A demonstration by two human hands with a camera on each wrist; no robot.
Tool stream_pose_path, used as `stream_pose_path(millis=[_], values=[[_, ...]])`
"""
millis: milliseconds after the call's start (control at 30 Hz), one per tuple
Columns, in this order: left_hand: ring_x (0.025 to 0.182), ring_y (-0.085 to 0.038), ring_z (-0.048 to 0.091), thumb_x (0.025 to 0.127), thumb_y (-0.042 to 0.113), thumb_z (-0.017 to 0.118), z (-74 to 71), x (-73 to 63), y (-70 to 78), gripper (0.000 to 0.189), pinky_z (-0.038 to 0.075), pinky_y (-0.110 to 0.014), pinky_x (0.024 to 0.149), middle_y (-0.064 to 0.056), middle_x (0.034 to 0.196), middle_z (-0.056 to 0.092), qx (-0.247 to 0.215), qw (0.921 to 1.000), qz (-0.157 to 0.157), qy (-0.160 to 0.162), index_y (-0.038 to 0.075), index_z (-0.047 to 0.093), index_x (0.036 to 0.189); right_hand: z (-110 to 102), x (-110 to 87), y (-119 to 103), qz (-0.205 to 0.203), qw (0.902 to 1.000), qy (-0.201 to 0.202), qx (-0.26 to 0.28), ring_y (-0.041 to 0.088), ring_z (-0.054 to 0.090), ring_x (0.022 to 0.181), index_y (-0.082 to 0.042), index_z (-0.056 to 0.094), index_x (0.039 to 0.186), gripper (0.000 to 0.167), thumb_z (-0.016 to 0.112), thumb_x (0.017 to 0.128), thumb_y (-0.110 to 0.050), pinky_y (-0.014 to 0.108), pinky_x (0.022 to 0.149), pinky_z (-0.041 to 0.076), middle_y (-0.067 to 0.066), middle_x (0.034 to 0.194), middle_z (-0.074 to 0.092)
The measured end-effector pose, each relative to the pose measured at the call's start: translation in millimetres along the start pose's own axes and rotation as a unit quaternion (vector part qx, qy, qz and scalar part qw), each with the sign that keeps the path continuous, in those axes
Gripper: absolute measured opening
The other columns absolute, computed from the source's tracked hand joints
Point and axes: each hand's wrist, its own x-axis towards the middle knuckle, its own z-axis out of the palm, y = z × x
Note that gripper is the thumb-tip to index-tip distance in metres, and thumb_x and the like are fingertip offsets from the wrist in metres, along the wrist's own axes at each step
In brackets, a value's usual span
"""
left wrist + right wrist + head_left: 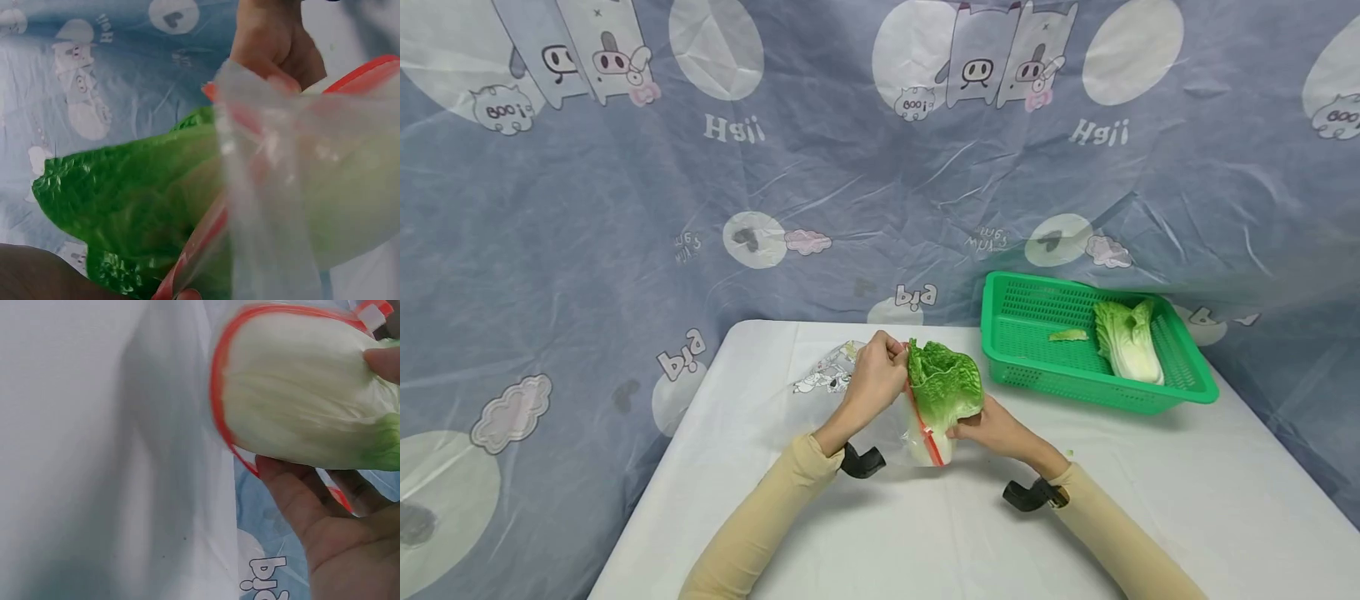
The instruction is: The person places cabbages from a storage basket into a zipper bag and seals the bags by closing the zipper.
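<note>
A napa cabbage piece point(950, 390) with green leaves and a pale base stands partly inside the mouth of a clear zip bag point(826, 372). The bag has a red zip strip and a cartoon print. My left hand point(877, 371) pinches the bag's rim near the leafy end. From the other side, my right hand point(1000, 429) grips the cabbage. In the right wrist view the pale base point(294, 387) lies within the red-edged opening, thumb above and fingers point(294, 494) below. The left wrist view shows leaves point(137, 200) sticking out past the bag's rim; most of the left hand is cut off there.
A green plastic basket point(1037, 375) stands at the back right of the white table point(925, 533). It holds another napa cabbage piece point(1131, 346) and a small loose leaf point(1068, 335). Behind the table hangs a blue-grey patterned cloth point(820, 167).
</note>
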Motion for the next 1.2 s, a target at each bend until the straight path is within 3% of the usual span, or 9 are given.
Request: stream_pose_path(millis=[100, 233, 433, 600, 700, 867, 1000, 1067, 1200], values=[[0.051, -0.015, 0.06, 0.095, 0.011, 0.053, -0.3, -0.9, 0.8, 0.005, 0.047, -0.03, 0.05, -0.004, 0.075, 0.061, -0.013, 0.9999, -0.007, -0.008, 0.006, 0.054, 0.093, 0, -0.8, 2, -0.008, 0.9999, -0.012, 0.004, 0.01, 0.061, 0.105, 0.002, 0.046, 0.134, 0.062, 0.074, 0.08, -0.01, 0.039, 0.092, 0.052, 0.019, 0.124, 0.06], [0.053, -0.014, 0.06, 0.095, 0.01, 0.054, 1.1, -2.3, 2.0, 0.005, 0.049, -0.029, 0.051, -0.005, 0.079, 0.061, -0.014, 0.9998, 0.002, -0.017, 0.005, 0.054, 0.094, 0, 0.5, 2, -0.033, 0.9982, -0.008, -0.05, 0.011, 0.062, 0.101, -0.001, 0.051, 0.131, 0.058, 0.073, 0.078, -0.009, 0.046, 0.089, 0.053, 0.013, 0.118, 0.064], [0.062, -0.012, 0.054, 0.093, 0.009, 0.056, 0.5, -5.0, 5.6, 0.004, 0.046, -0.026, 0.057, -0.004, 0.078, 0.06, 0.027, 0.9992, 0.027, -0.006, 0.005, 0.056, 0.092, -3, 1.2, -6, -0.027, 0.9921, 0.004, -0.123, 0.017, 0.063, 0.103, -0.003, 0.044, 0.138, 0.065, 0.072, 0.08, -0.013, 0.035, 0.086, 0.055, 0.011, 0.123, 0.062], [0.058, -0.013, 0.055, 0.093, 0.01, 0.055, -2.8, -4.9, 8.1, 0.005, 0.046, -0.027, 0.053, -0.004, 0.075, 0.061, 0.028, 0.9994, 0.019, -0.013, 0.006, 0.056, 0.09, -11, -1.6, -15, -0.023, 0.99, 0.016, -0.138, 0.02, 0.062, 0.103, -0.006, 0.045, 0.138, 0.065, 0.072, 0.08, -0.013, 0.032, 0.083, 0.055, 0.011, 0.122, 0.061], [0.055, -0.012, 0.059, 0.093, 0.008, 0.054, -0.3, -4.1, 6.9, 0.004, 0.048, -0.028, 0.05, -0.006, 0.08, 0.063, 0.011, 0.9996, 0.014, -0.023, 0.005, 0.055, 0.092, -13, -1.7, -14, -0.059, 0.9862, 0.006, -0.155, 0.019, 0.059, 0.11, -0.007, 0.045, 0.139, 0.067, 0.072, 0.078, -0.009, 0.034, 0.09, 0.053, 0.009, 0.126, 0.06], [0.058, -0.01, 0.055, 0.092, 0.006, 0.053, 7.1, -5.7, 5.1, 0.003, 0.045, -0.024, 0.053, -0.005, 0.083, 0.062, 0.026, 0.9986, 0.04, -0.022, 0.004, 0.056, 0.091, -9, -0.2, -11, -0.117, 0.9703, -0.009, -0.211, 0.021, 0.057, 0.115, -0.007, 0.052, 0.134, 0.058, 0.069, 0.078, -0.007, 0.04, 0.097, 0.049, 0.007, 0.126, 0.06], [0.061, -0.012, 0.052, 0.092, 0.006, 0.053, 5.4, -8.4, 9.5, 0.003, 0.044, -0.023, 0.054, -0.004, 0.078, 0.059, 0.036, 0.9974, 0.054, -0.033, 0.005, 0.056, 0.091, -6, -0.2, -20, -0.076, 0.9683, -0.003, -0.238, 0.016, 0.061, 0.093, -0.006, 0.051, 0.135, 0.056, 0.067, 0.082, -0.014, 0.031, 0.08, 0.053, 0.007, 0.117, 0.063], [0.063, -0.012, 0.053, 0.091, 0.005, 0.053, 2.7, -9.0, 11.4, 0.003, 0.045, -0.023, 0.055, -0.004, 0.078, 0.059, 0.035, 0.9971, 0.052, -0.042, 0.005, 0.056, 0.09, -8, -0.2, -25, -0.042, 0.9702, 0.003, -0.239, 0.01, 0.056, 0.076, -0.005, 0.05, 0.135, 0.056, 0.066, 0.083, -0.016, 0.025, 0.066, 0.049, 0.007, 0.107, 0.063], [0.061, -0.012, 0.052, 0.089, 0.004, 0.052, 0.6, -10.4, 12.7, 0.006, 0.043, -0.025, 0.054, -0.003, 0.076, 0.057, 0.053, 0.9957, 0.044, -0.061, 0.008, 0.056, 0.087, -15, -1.0, -28, 0.018, 0.9712, 0.031, -0.236, 0.008, 0.049, 0.064, -0.001, 0.045, 0.141, 0.064, 0.066, 0.083, -0.019, 0.022, 0.056, 0.042, 0.006, 0.093, 0.062]])
